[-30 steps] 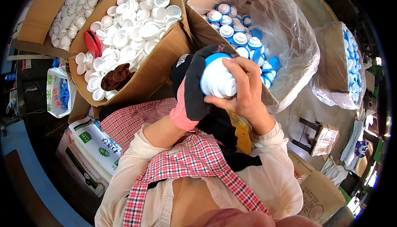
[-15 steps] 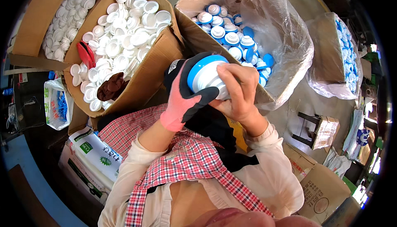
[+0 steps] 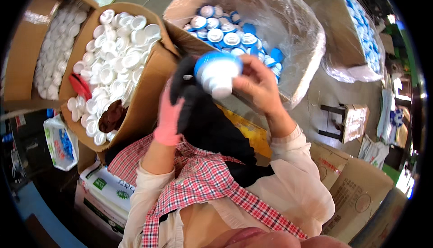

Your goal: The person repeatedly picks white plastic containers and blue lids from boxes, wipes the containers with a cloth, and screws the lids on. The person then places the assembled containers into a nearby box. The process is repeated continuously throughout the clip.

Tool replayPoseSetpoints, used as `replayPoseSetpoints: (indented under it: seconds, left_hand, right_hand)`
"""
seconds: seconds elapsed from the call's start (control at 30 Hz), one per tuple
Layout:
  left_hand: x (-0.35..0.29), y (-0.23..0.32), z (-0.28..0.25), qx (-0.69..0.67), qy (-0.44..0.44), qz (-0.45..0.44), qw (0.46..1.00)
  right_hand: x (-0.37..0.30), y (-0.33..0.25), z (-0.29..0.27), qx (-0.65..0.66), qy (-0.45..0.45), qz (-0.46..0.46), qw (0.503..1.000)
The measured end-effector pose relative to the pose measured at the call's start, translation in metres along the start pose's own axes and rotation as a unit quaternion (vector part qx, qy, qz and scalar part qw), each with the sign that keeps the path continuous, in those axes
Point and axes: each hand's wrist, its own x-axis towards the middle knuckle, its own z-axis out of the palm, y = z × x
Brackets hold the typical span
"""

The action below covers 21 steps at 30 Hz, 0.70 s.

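Above the dark lap (image 3: 221,133), the bare right hand (image 3: 259,83) pinches a blue-and-white stepped piece (image 3: 219,73) between thumb and fingers, a grip that seems to leave its narrow end free. Left of the piece, the gloved left hand (image 3: 173,101) curls its fingers; blur hides whether they touch it. Farther left, white caps (image 3: 110,60) fill an open carton (image 3: 153,74), while a plastic-lined carton (image 3: 186,38) of similar pieces (image 3: 232,39) stands just beyond, both probably placed for easy reach; the liner (image 3: 275,15) perhaps keeps out dirt.
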Motion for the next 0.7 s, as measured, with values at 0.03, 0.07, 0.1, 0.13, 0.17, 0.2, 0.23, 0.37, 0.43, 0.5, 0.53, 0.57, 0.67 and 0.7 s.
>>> replayPoseSetpoints:
  seconds: [0.03, 0.07, 0.1, 0.13, 0.17, 0.2, 0.23, 0.37, 0.43, 0.5, 0.53, 0.57, 0.67, 0.7]
  left_hand:
    - [0.006, 0.003, -0.011, -0.049, 0.032, -0.016, 0.998]
    - [0.01, 0.009, -0.025, -0.092, 0.069, -0.035, 0.993]
    - [0.008, 0.013, -0.045, -0.123, 0.077, 0.041, 0.989]
    - [0.011, 0.016, -0.061, 0.232, 0.111, 0.081, 0.963]
    - [0.011, 0.022, -0.082, 0.037, 0.133, 0.066, 0.988]
    - [0.011, 0.03, -0.087, 0.137, 0.2, 0.039, 0.969]
    - [0.011, 0.026, -0.104, 0.23, 0.199, 0.026, 0.952]
    - [-0.012, -0.006, -0.15, 0.378, 0.218, -0.005, 0.9]
    - [-0.02, -0.02, -0.164, 0.442, 0.199, -0.005, 0.875]
    - [-0.034, -0.039, -0.186, 0.53, 0.175, -0.009, 0.83]
    - [-0.039, -0.052, -0.192, 0.548, 0.168, -0.011, 0.82]
    - [-0.038, -0.059, -0.193, 0.564, 0.158, -0.012, 0.81]
    - [-0.036, -0.069, -0.169, 0.682, 0.145, 0.028, 0.716]
    - [-0.034, -0.068, -0.162, 0.699, 0.143, 0.034, 0.7]
  right_hand:
    - [0.01, 0.002, -0.023, -0.142, 0.074, -0.047, 0.986]
    - [0.026, 0.003, -0.047, -0.14, 0.125, -0.075, 0.979]
    - [0.044, 0.011, -0.077, -0.175, 0.136, -0.103, 0.97]
    - [0.053, 0.015, -0.108, -0.234, 0.158, -0.041, 0.958]
    - [0.062, 0.037, -0.143, -0.239, 0.158, -0.004, 0.958]
    - [0.07, 0.066, -0.182, -0.334, 0.144, 0.099, 0.926]
    - [0.071, 0.088, -0.205, -0.387, 0.122, 0.168, 0.898]
    - [0.075, 0.182, -0.235, -0.319, 0.076, 0.33, 0.885]
    - [0.076, 0.203, -0.229, -0.308, 0.095, 0.301, 0.898]
    - [0.087, 0.219, -0.224, -0.291, 0.094, 0.332, 0.892]
    - [0.09, 0.229, -0.222, -0.281, 0.092, 0.347, 0.89]
    - [0.092, 0.235, -0.221, -0.271, 0.092, 0.36, 0.888]
    - [0.096, 0.243, -0.216, -0.277, 0.101, 0.33, 0.896]
    - [0.096, 0.246, -0.22, -0.284, 0.106, 0.315, 0.899]
